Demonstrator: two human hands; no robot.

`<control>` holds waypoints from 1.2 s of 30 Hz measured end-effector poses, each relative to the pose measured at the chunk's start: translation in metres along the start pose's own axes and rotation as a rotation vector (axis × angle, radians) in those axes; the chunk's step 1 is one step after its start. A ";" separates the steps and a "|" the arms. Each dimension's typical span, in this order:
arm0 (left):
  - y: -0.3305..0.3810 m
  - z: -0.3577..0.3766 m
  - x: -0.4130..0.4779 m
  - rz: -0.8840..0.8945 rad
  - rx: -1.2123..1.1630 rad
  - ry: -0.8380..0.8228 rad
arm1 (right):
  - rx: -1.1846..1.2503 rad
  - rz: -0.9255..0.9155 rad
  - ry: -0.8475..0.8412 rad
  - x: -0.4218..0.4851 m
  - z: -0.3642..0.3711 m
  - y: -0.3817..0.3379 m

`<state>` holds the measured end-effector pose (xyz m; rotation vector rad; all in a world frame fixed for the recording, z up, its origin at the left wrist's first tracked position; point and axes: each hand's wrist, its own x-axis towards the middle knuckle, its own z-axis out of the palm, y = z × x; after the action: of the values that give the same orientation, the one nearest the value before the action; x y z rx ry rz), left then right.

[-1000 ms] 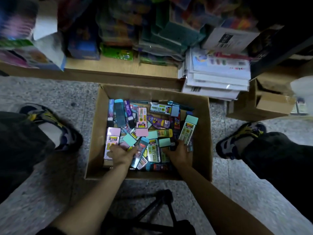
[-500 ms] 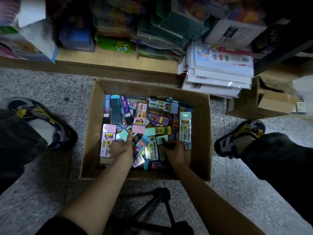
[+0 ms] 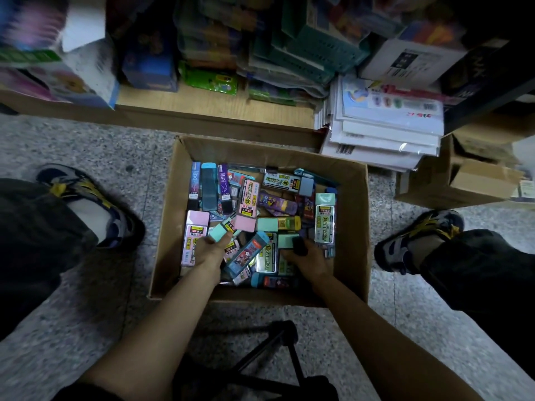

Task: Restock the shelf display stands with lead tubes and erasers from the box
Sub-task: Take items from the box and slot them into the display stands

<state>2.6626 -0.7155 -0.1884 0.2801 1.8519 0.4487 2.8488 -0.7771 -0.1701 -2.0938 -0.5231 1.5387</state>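
Mid-gathering inside the brown cardboard box (image 3: 260, 149), the left hand (image 3: 210, 251) pinches a mint-capped flat lead tube (image 3: 220, 233) and the right hand (image 3: 311, 260) curls round a small dark item (image 3: 299, 246); next, both probably need lifting clear.

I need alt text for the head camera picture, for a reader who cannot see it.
Two bare hands reach into an open cardboard box of colourful lead tubes on a speckled floor. The left hand holds a mint-capped tube; the right hand grips a small dark item.
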 end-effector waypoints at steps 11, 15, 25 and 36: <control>0.037 -0.034 -0.048 0.659 0.005 -0.068 | 0.065 -0.336 -0.006 -0.024 -0.030 -0.065; 0.065 -0.044 -0.074 0.727 0.002 -0.337 | 0.041 -0.522 -0.117 -0.059 -0.032 -0.117; 0.131 -0.055 -0.176 0.790 -0.083 -0.658 | 0.062 -0.686 -0.312 -0.150 -0.041 -0.186; 0.151 -0.043 -0.265 0.534 -0.427 -0.823 | 0.410 -0.706 -0.159 -0.211 -0.042 -0.210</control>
<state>2.7022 -0.6947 0.1162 0.5674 0.8350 0.9171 2.8230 -0.7333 0.1258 -1.2844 -0.8142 1.2508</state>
